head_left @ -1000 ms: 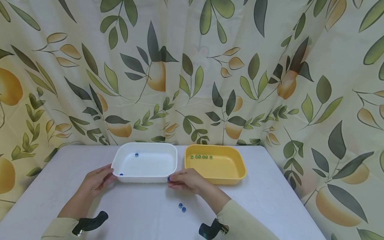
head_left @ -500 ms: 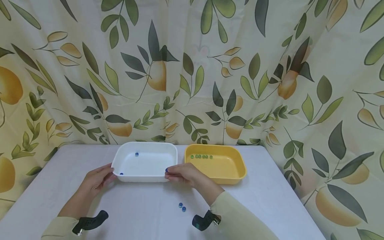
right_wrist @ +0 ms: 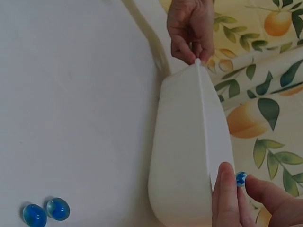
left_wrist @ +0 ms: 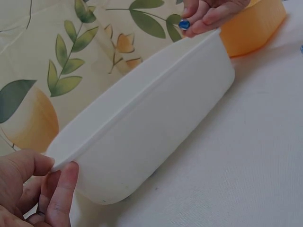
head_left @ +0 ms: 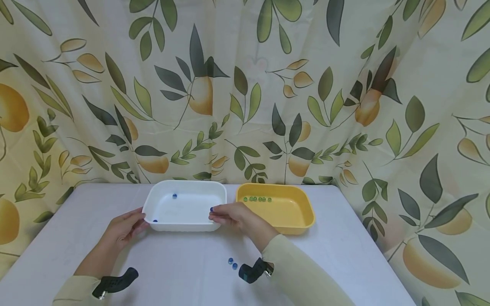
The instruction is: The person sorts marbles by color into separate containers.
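Observation:
My left hand pinches the near-left rim of a white plastic tray between thumb and fingers, seen closely in the left wrist view. Over the tray's right end, my right hand holds a blue glass marble between thumb and fingertips, at rim height. Inside the white tray lie two blue marbles, one marble toward the back and another marble by the front left corner. On the tablecloth in front, two more blue marbles sit side by side.
A yellow tray stands right of the white one, with a row of several green marbles along its back left. The white-covered table ends at a fruit-and-leaf patterned curtain. Dark bands wrap both wrists.
My right hand has risen from the white tray's front right corner and moved slightly left and inward over its rim, carrying the blue marble. The left hand stays at the tray's rim.

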Available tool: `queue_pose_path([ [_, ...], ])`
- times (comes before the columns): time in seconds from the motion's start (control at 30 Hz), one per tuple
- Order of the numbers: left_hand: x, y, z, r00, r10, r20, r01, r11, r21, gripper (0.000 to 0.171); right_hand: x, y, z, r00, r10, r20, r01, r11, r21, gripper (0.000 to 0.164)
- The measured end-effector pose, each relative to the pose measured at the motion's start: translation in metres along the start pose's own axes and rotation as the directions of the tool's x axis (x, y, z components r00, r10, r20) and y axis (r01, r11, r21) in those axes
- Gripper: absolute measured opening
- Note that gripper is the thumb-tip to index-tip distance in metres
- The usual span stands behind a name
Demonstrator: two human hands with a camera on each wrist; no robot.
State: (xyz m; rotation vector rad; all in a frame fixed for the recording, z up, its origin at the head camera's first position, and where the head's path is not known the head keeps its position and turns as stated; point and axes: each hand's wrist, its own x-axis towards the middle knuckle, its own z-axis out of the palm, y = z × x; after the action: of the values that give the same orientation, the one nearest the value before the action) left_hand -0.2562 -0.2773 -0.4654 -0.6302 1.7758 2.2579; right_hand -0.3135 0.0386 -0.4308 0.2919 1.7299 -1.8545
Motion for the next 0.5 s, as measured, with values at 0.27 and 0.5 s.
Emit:
queue_pose_path([
  [0.27,-0.001,-0.001,0.0,1.0,0.003,-0.002,-0.003,1.0,0.002,0.066,0.006,-0.002,0.004,1.0,0.001,-0.027,0.0,0.999,0.054,0.025],
  [0.5,0.0,0.0,-0.001,1.0,-0.004,-0.004,0.004,1.0,-0.003,0.067,0.011,-0.004,0.007,0.999,-0.02,-0.044,0.023,0.998,0.05,0.024],
])
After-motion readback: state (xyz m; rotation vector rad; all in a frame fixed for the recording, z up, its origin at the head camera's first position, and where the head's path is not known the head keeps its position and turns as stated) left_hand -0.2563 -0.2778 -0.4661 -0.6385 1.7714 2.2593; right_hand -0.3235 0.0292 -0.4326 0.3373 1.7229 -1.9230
